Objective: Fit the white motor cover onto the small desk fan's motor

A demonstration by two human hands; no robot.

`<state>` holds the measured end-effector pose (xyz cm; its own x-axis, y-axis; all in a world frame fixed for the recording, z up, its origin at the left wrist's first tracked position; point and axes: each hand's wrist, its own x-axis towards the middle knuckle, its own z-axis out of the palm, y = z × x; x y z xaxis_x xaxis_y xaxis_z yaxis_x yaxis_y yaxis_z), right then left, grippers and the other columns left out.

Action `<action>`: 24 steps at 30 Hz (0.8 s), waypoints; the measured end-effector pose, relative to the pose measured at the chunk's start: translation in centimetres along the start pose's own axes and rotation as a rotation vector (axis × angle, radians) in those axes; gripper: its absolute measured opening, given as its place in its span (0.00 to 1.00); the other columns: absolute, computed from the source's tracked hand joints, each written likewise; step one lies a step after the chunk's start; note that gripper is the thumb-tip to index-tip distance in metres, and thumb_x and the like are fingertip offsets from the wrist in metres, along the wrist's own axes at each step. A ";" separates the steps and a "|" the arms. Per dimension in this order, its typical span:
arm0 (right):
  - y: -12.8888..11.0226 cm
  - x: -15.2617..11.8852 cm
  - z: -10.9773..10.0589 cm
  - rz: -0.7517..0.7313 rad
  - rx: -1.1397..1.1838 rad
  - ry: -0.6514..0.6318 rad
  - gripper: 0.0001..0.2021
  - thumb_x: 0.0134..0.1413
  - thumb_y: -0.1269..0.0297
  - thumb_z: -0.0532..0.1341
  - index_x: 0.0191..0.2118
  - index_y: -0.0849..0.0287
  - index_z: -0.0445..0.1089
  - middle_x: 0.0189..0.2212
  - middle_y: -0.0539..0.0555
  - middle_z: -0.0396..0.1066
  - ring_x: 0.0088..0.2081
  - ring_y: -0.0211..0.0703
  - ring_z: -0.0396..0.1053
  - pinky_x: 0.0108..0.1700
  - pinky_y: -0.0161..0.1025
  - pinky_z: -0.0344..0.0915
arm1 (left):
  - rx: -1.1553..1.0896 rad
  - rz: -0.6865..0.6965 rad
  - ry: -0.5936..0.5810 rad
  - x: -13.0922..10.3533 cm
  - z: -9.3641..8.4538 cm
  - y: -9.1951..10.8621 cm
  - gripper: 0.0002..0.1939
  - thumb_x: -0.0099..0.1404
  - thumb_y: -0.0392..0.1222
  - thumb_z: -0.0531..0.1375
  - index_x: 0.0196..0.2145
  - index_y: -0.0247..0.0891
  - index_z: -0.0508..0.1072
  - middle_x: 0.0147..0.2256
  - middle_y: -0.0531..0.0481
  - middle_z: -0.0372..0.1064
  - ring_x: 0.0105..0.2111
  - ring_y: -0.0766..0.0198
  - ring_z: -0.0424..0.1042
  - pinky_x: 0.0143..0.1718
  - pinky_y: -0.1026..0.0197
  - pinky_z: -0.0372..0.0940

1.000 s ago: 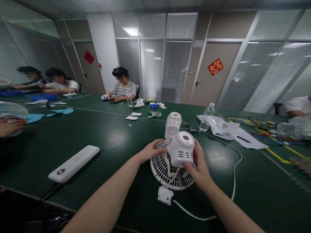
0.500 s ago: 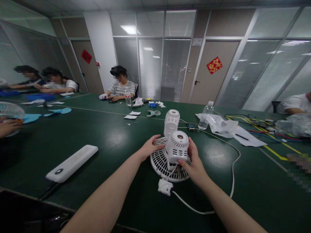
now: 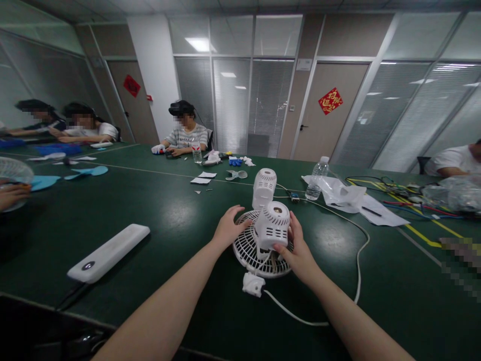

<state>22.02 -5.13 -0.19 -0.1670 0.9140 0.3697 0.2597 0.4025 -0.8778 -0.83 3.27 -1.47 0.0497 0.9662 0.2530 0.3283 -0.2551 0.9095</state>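
A white fan motor housing point(image 3: 275, 225) stands over a round white fan grille point(image 3: 246, 245) on the green table. My right hand point(image 3: 298, 248) grips the housing from its right side, thumb at the lower front. My left hand point(image 3: 229, 228) is at the grille's left edge, fingers apart, its thumb near the rim. Behind the housing stands a second white vented part point(image 3: 265, 188). A small white box point(image 3: 253, 284) with a cable lies in front of the grille.
A long white device point(image 3: 108, 253) lies at left. Behind at right are a water bottle point(image 3: 317, 178), a plastic bag point(image 3: 341, 193) and paper point(image 3: 383, 213). A white cable curves round the right side. Several people sit around the table.
My left hand has shifted slightly back and its fingers have eased off the grille a little. My right hand keeps its hold on the housing. The view has moved slightly.
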 end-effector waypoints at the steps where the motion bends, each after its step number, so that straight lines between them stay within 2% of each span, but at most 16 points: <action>1: 0.0 0.0 -0.1 0.002 -0.007 -0.004 0.44 0.54 0.60 0.63 0.67 0.43 0.32 0.66 0.56 0.45 0.63 0.52 0.53 0.63 0.59 0.50 | 0.052 0.088 0.016 -0.2 -0.2 0.5 0.24 0.56 0.51 0.65 0.50 0.42 0.70 0.60 0.46 0.59 0.61 0.50 0.56 0.64 0.49 0.47; 3: -0.1 0.0 -0.2 0.008 -0.022 -0.005 0.45 0.53 0.60 0.63 0.67 0.42 0.32 0.66 0.56 0.44 0.63 0.53 0.53 0.63 0.59 0.50 | 0.078 0.252 -0.046 -0.9 -0.4 1.6 0.26 0.60 0.53 0.61 0.54 0.43 0.67 0.60 0.47 0.59 0.62 0.51 0.54 0.64 0.50 0.46; 5: 0.0 0.1 -0.3 0.008 -0.027 -0.007 0.45 0.53 0.59 0.64 0.67 0.42 0.32 0.67 0.55 0.43 0.63 0.53 0.53 0.63 0.59 0.51 | 0.049 0.351 -0.161 -1.7 -0.3 2.5 0.35 0.58 0.55 0.62 0.60 0.42 0.60 0.62 0.45 0.55 0.62 0.48 0.53 0.64 0.50 0.47; 8: 0.0 0.2 -0.3 -0.004 -0.020 -0.012 0.46 0.52 0.59 0.64 0.67 0.43 0.32 0.67 0.56 0.43 0.63 0.54 0.53 0.63 0.58 0.51 | 0.024 0.338 -0.308 -2.9 0.1 3.5 0.54 0.50 0.53 0.68 0.66 0.43 0.44 0.65 0.42 0.48 0.62 0.44 0.53 0.62 0.47 0.50; 10: -0.1 0.2 -0.4 -0.003 -0.023 -0.009 0.46 0.52 0.59 0.65 0.67 0.44 0.32 0.67 0.57 0.43 0.63 0.54 0.54 0.62 0.59 0.52 | 0.038 0.294 -0.361 -3.4 0.4 3.9 0.60 0.47 0.51 0.71 0.67 0.44 0.39 0.65 0.41 0.47 0.62 0.42 0.52 0.62 0.44 0.49; 14: -0.5 0.1 -0.5 0.017 -0.047 -0.016 0.46 0.52 0.59 0.65 0.67 0.45 0.32 0.66 0.59 0.45 0.62 0.55 0.55 0.62 0.60 0.51 | 0.053 0.243 -0.409 -3.5 0.5 4.1 0.65 0.43 0.48 0.72 0.67 0.43 0.35 0.64 0.40 0.50 0.63 0.40 0.50 0.63 0.40 0.44; 18: -0.7 0.0 -0.7 0.021 -0.062 -0.022 0.46 0.52 0.60 0.64 0.67 0.46 0.32 0.66 0.59 0.46 0.62 0.55 0.55 0.63 0.61 0.50 | 0.099 0.265 -0.445 -3.3 0.2 4.0 0.69 0.38 0.48 0.73 0.67 0.41 0.35 0.65 0.38 0.46 0.64 0.37 0.46 0.64 0.40 0.39; 24: 0.0 0.0 -1.1 0.025 -0.097 -0.024 0.45 0.51 0.58 0.65 0.67 0.42 0.34 0.66 0.55 0.46 0.62 0.54 0.56 0.62 0.60 0.52 | 0.153 0.278 -0.440 -3.5 0.2 4.2 0.67 0.41 0.51 0.72 0.67 0.41 0.34 0.65 0.38 0.46 0.63 0.38 0.47 0.63 0.40 0.41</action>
<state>23.03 -5.09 0.18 -0.1813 0.9230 0.3395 0.3548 0.3834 -0.8527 0.53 -1.18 1.44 0.5340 0.7959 0.2853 0.3786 -0.5268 0.7611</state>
